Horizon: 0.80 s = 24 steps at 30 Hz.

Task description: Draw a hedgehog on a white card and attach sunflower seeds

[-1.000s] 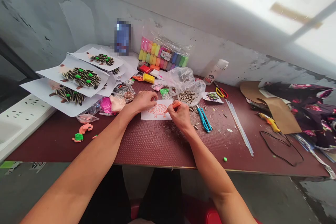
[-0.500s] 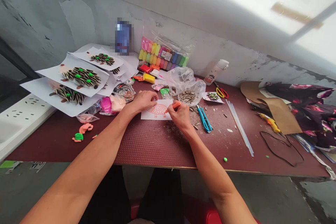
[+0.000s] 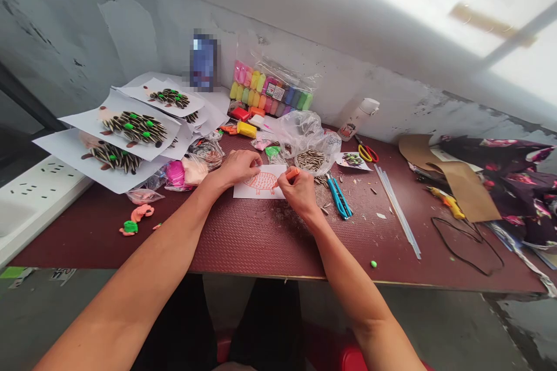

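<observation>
A small white paper (image 3: pixel 241 192) lies on the table in front of me, with an orange line drawing (image 3: pixel 261 183) of a rounded, dotted body and short legs. My left hand (image 3: pixel 239 167) rests at the paper's upper left corner, its fingers stretched out and slightly bent over it. An orange marker (image 3: pixel 292 174) is gripped in my right hand (image 3: pixel 300 190), with its tip down near the drawing's right legs. The right edge of the paper is hidden under that hand.
Left are stacked papers with seed hedgehogs (image 3: pixel 134 127) and a power strip (image 3: pixel 39 197). Behind stand bagged coloured clay (image 3: pixel 272 90) and a white bottle (image 3: pixel 359 119). Right lie sunflower seeds (image 3: pixel 311 159), a blue cutter (image 3: pixel 339 197), scissors (image 3: pixel 368 153), glue sticks (image 3: pixel 398 211) and a glue gun (image 3: pixel 450 204).
</observation>
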Tool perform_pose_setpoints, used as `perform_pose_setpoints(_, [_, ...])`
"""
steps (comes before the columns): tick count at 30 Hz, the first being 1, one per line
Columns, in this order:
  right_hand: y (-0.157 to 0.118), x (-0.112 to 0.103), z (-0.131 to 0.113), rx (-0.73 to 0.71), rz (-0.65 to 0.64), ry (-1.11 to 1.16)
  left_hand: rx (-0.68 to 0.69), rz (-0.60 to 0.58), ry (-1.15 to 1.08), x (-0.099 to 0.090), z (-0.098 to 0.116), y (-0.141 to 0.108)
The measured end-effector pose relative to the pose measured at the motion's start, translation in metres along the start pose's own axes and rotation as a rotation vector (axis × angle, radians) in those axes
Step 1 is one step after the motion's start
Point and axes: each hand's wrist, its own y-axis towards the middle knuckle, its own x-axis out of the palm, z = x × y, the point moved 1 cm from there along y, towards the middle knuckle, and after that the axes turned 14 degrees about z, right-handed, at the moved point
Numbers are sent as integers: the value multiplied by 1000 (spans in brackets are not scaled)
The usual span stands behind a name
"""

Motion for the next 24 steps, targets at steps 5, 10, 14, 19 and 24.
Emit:
perform_pose_setpoints(5, [1, -3, -2, 2, -3, 17, 8, 7, -11, 0, -1, 0])
perform_pose_setpoints(10, [5, -6, 2, -16, 55, -31, 11, 17, -26, 1, -1, 0])
perform_pose_setpoints(14, [7, -7, 4, -33, 78, -57, 2, 3, -23, 0, 0, 0])
perform_pose_setpoints(19, [7, -7, 5, -48, 91, -35, 6, -1, -23, -1, 0, -1])
perform_pose_setpoints(24, [5, -5, 5, -45, 70, -59, 12, 5, -16, 0, 0, 0])
